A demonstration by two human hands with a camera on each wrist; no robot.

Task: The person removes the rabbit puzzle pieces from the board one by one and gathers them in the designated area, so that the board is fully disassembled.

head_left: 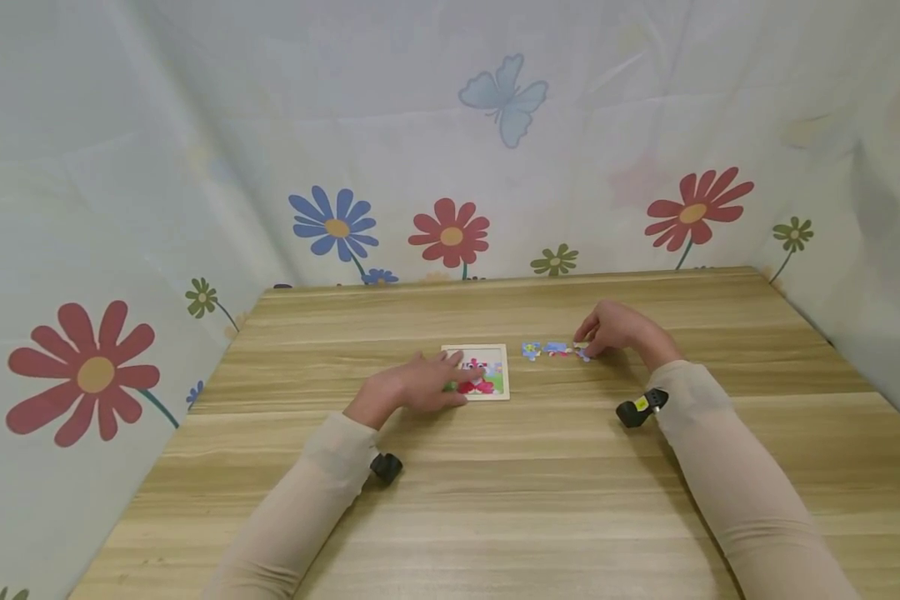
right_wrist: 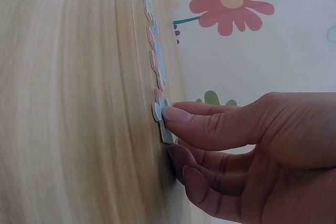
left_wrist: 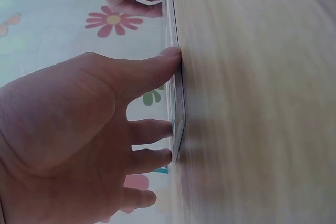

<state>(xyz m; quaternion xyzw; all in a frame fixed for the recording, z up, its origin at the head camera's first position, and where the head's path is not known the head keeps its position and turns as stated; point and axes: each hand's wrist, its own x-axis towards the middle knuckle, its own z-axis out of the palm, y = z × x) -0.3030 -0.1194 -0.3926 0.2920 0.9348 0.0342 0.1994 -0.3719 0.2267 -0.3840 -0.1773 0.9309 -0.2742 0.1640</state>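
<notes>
We are resting the left hand (head_left: 427, 385) on a square puzzle tray (head_left: 507, 375), its fingers spread, the thumb touching the near rim and one finger reaching across the picture inside. Around that finger, we are seeing a red figure (head_left: 482, 387) with eyes, with green beside it, while a pale area is showing just past the fingers. Farther right, we are pinching a small puzzle piece (right_wrist: 157, 112) between the thumb and fingers of the right hand (head_left: 617, 327) (we are not managing to tell whether it is touching the wood). Left of those pinching fingers, other puzzle pieces (head_left: 557, 348) are lying in a row on the worktop (head_left: 540, 500), between the right fingers and the tray. Behind both sets of fingers, we are wearing pale sleeves (head_left: 742, 492), and well beyond the fingertips a flowered cloth (head_left: 570, 200) is hanging.
</notes>
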